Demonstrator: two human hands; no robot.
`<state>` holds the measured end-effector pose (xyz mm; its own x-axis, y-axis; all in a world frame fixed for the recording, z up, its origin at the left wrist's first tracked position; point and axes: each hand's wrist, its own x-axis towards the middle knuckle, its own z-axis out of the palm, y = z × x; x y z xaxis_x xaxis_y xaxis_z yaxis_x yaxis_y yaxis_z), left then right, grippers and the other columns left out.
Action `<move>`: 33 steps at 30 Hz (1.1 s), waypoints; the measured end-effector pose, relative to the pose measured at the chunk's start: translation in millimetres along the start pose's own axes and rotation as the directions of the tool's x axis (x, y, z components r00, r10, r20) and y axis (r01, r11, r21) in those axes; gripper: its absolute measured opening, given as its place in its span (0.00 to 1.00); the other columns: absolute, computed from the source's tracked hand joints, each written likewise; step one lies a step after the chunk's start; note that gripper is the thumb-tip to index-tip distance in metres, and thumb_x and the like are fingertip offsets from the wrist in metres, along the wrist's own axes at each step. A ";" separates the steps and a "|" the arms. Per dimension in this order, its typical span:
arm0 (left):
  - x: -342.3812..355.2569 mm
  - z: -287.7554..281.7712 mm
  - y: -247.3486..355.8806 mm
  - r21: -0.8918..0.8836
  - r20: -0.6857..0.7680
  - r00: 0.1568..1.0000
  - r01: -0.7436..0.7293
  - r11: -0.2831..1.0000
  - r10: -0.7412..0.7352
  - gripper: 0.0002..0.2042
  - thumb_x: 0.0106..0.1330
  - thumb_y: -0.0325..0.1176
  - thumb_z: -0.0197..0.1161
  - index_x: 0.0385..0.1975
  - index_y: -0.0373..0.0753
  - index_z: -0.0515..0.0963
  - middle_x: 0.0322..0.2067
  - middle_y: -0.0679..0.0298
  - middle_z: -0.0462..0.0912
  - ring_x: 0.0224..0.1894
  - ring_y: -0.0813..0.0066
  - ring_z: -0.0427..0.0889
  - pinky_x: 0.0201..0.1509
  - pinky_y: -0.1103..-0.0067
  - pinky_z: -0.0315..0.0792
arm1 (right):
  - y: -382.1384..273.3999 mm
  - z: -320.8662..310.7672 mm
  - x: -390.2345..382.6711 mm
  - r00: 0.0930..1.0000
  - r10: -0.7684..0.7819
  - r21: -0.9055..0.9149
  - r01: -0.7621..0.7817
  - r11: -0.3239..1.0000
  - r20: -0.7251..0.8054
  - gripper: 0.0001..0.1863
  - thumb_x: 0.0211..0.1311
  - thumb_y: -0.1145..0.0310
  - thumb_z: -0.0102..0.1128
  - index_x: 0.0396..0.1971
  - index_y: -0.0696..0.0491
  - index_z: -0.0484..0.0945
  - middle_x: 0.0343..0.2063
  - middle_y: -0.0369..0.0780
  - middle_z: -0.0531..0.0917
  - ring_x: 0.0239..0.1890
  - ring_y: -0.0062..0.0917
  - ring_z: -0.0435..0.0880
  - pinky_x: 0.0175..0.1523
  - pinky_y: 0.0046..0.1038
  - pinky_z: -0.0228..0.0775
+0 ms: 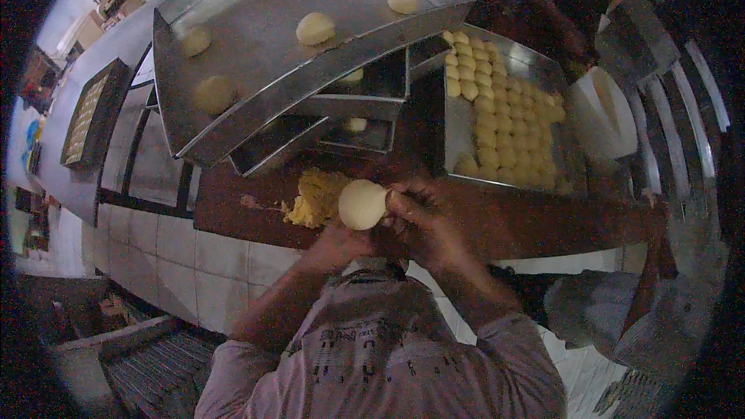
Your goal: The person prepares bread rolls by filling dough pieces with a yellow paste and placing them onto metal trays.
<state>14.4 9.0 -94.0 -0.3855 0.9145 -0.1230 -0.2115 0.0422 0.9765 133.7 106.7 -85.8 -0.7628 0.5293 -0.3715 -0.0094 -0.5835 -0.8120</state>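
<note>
Roughly mid-frame, a pale dough disc (362,204) faces the camera; it looks round, with no long axis to speak of; the right hand (417,214) appears to pinch its right edge between thumb and fingers, so the disc lies leftward of them; the left hand (346,242) sits just below it, its fingers too hidden to tell; a yellow mass (312,199) lies left of the disc, nearer the left hand.

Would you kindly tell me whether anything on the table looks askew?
Yes: the top metal tray sits turned across the trays beneath, so their edges and corners don't line up.
</note>
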 end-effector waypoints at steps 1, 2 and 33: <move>-4.2 3.2 -0.8 0.061 0.060 0.977 -0.207 0.976 0.204 0.32 0.57 0.31 0.66 0.61 0.40 0.58 0.52 0.60 0.71 0.53 0.72 0.72 0.56 0.75 0.68 | 10.9 -1.0 4.7 0.999 -0.040 -0.039 0.041 0.998 0.028 0.14 0.57 0.69 0.61 0.44 0.53 0.77 0.40 0.41 0.81 0.43 0.26 0.79 0.51 0.30 0.72; 0.8 1.2 -16.8 0.005 0.080 0.968 -0.239 0.971 0.238 0.32 0.54 0.27 0.68 0.59 0.40 0.60 0.51 0.60 0.71 0.52 0.73 0.72 0.55 0.76 0.68 | 27.8 -6.4 14.1 0.995 -0.079 -0.077 0.083 0.994 0.056 0.14 0.58 0.69 0.60 0.45 0.53 0.77 0.40 0.42 0.81 0.43 0.27 0.79 0.51 0.30 0.72; -10.0 -80.5 -154.7 0.913 -0.315 0.731 0.060 0.403 0.606 0.14 0.53 0.31 0.60 0.39 0.36 0.69 0.35 0.51 0.71 0.38 0.48 0.71 0.40 0.61 0.68 | -159.0 31.2 272.2 0.766 -0.287 -0.726 0.318 -0.609 0.576 0.25 0.61 0.61 0.54 0.58 0.50 0.64 0.57 0.48 0.68 0.62 0.45 0.61 0.65 0.38 0.55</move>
<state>-21.3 -39.1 -258.1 -0.6929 0.5667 0.4457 0.7118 0.4391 0.5483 -92.6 324.4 -43.7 -0.9536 0.2179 0.2077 0.2328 0.9713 0.0497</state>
